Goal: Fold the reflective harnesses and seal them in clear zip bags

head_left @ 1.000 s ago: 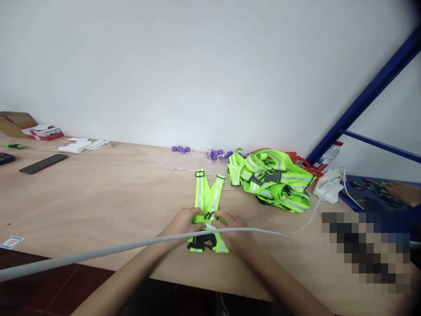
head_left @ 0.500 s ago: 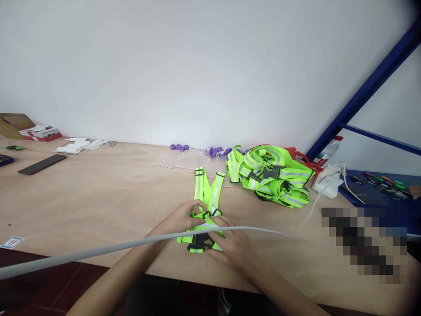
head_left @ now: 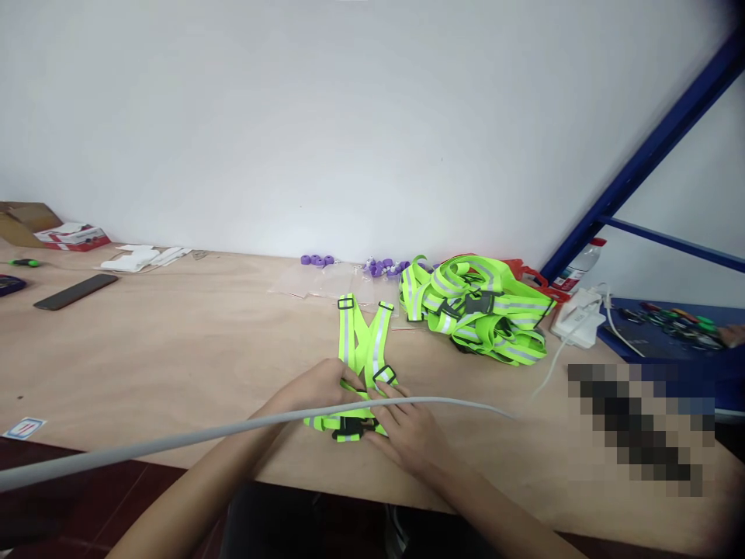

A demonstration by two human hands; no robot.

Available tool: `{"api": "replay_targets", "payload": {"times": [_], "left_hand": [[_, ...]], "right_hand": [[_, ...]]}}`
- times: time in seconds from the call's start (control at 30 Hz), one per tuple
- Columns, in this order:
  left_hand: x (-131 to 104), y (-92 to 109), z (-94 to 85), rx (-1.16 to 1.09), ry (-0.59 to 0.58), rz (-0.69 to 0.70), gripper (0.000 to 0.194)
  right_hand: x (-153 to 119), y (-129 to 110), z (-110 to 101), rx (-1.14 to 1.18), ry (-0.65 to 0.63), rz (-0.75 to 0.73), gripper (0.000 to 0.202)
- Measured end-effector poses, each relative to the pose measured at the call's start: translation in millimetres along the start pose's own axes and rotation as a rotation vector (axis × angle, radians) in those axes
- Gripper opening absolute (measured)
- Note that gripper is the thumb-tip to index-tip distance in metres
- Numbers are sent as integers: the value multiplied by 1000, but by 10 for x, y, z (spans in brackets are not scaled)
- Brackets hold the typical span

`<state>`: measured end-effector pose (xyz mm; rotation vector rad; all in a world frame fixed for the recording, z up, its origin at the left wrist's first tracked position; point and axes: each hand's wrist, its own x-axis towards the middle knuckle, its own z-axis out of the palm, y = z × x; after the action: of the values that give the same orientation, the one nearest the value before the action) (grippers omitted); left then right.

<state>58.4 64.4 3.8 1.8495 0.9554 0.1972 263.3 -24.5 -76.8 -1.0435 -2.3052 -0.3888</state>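
A neon green reflective vest (head_left: 379, 334) made of straps with silver stripes lies on the table in front of me, its upper straps crossing. My left hand (head_left: 320, 386) is closed on its folded lower part, with curled fingertips partly hidden behind the straps. My right hand (head_left: 410, 431) grips the lower right side of the vest, fingers bent over the webbing beside a black slider. A black buckle (head_left: 351, 426) sits at the bottom between my hands. A blurred white cable (head_left: 250, 425) crosses the view in front of them.
A heap of similar green vests (head_left: 480, 310) lies to the right. Clear plastic bags (head_left: 326, 281) and purple items (head_left: 384, 268) are by the wall. A white power adapter (head_left: 579, 318), a bottle (head_left: 582, 264) and a blue tray (head_left: 632, 341) stand farther right. A dark flat bar (head_left: 75, 291) is at left.
The upper straps have swung slightly left and lie straighter. My left hand has shifted a little left with its fingers tucked lower among the straps; my right hand stays on the lower right side.
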Motion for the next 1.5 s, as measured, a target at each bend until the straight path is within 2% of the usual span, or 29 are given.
{"api": "replay_targets", "payload": {"times": [0.1,0.2,0.27,0.37,0.4,0.47,0.57,0.67,0.77,0.87,1.1,1.27,1.4,1.5], "left_hand": [[-63,8,62,168,117,108,26],[-122,-49,163,589,266,341,17],[-170,-91,253,830,319,457,21],[-261,-119,387,992,353,490,18],[-291,-123,423,1016,350,477,22],[-341,-138,474,1023,337,446,30],[-373,-202,512,956,381,454,31],[-356,-292,538,912,464,490,33],[-316,-362,571,921,536,530,38],[-283,-405,605,921,601,571,41],[-267,-428,675,980,658,544,34],[-271,-398,701,1000,664,541,36],[-279,-390,704,990,653,526,37],[-282,-387,707,1003,656,522,33]], "right_hand": [[-5,18,0,23,-25,9,41],[-2,37,-18,65,-67,25,45],[12,42,-51,110,-103,38,44],[51,44,-137,221,-155,90,48],[66,52,-169,275,-171,124,49],[97,91,-219,424,-185,222,44],[156,214,-228,626,-117,433,30],[231,362,-179,656,-47,641,27],[298,460,-139,696,-116,750,31],[332,501,-127,788,-189,781,30],[292,586,-27,1010,-189,789,30],[271,656,86,1114,-116,858,45],[300,634,125,1133,-34,907,48],[320,579,131,1152,-27,920,46]]}}
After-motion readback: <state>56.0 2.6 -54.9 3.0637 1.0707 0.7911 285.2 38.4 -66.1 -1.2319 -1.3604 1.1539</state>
